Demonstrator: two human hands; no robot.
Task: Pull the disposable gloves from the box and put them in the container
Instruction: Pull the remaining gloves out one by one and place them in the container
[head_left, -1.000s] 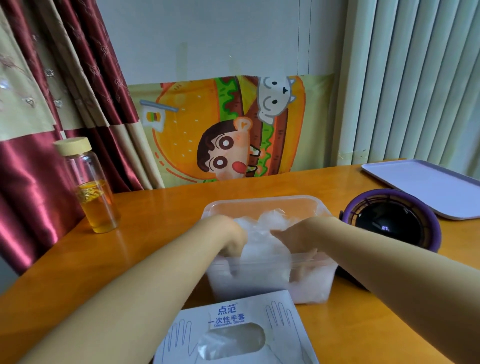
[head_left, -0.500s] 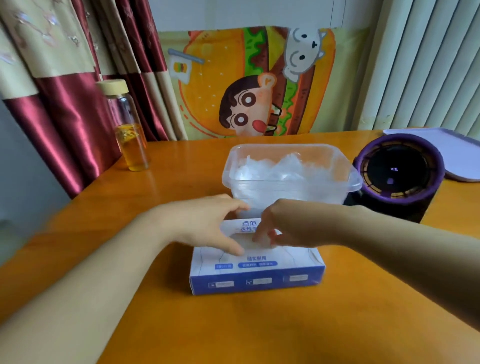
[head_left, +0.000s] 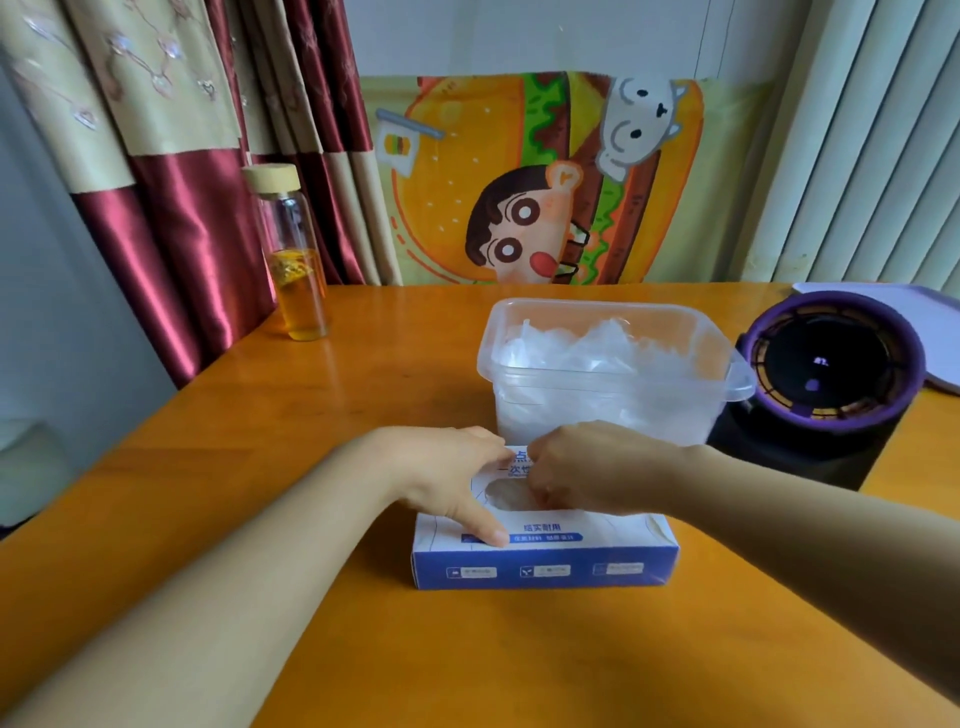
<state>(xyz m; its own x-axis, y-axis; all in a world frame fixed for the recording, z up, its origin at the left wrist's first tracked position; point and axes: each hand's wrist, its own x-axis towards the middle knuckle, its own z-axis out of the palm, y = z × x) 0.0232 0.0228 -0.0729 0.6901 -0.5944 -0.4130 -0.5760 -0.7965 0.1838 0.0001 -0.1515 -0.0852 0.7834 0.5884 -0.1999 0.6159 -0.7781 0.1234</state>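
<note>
Because the gloves (head_left: 501, 496) are thin clear film, they should weigh almost nothing, crumple at a touch and cling to one another. A light fingertip pinch on the top sheet, at the oval slot in the box (head_left: 545, 569), looks the best hold; a hard tug would likely drag out a wad or lift the box. It lies on the near part of the bench (head_left: 363, 389), with the container (head_left: 675, 415) just beyond it on the far side, holding a heap of crumpled film. The left hand (head_left: 452, 478) lies flat on the left of the box top, fingers straight, pressing down. The right hand (head_left: 587, 467) curls over the slot with its fingertips at the film; whether they have pinched a glove cannot be told.
</note>
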